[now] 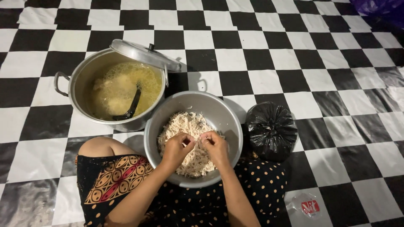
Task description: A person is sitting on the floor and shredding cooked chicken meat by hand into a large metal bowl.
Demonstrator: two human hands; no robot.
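While both hands' fingers pinch stringy pale shreds [189, 138], left hand [176, 148], right hand [216, 146], round steel bowl [219, 110]

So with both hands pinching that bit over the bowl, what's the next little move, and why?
Probably pull the two hands apart to tear the piece, letting the strands drop. The left hand and right hand meet fingertip to fingertip right above the pale shredded heap in the grey bowl.
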